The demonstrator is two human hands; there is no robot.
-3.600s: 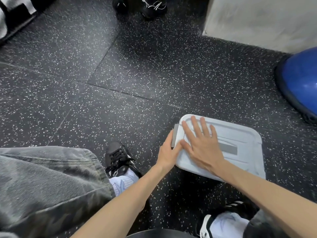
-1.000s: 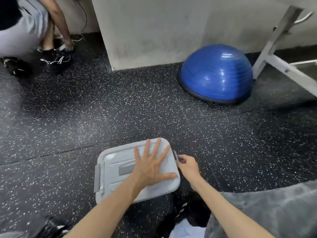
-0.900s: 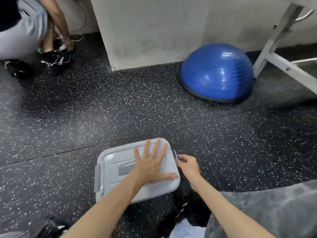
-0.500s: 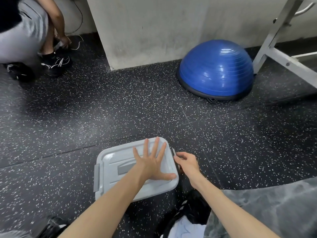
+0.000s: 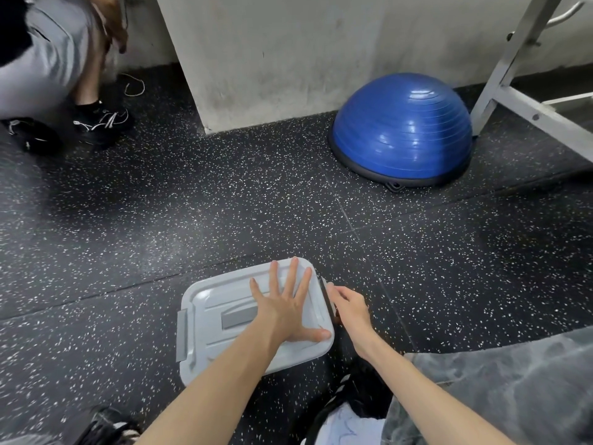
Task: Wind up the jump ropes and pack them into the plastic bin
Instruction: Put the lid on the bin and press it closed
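A light grey plastic bin (image 5: 218, 297) stands on the speckled black floor in front of me with its lid on. My left hand (image 5: 282, 309) lies flat on the right half of the lid, fingers spread and straight. My right hand (image 5: 351, 308) is at the bin's right end, its fingers curled on the dark grey right latch (image 5: 324, 292). The left latch (image 5: 182, 335) lies down against the bin's side. No jump rope shows; the lid hides the bin's inside.
A blue balance dome (image 5: 401, 130) sits at the back right beside a white metal frame (image 5: 519, 101). A concrete pillar (image 5: 256, 59) rises behind. Another person (image 5: 48, 59) crouches at the top left, black shoes (image 5: 102, 122) on the floor. My grey-trousered knee (image 5: 497, 390) fills the lower right.
3.6 s ago my right hand pressed the lid while my left worked the left latch; now the hands have swapped ends. Over the last second my right fingers shifted slightly on the right latch.
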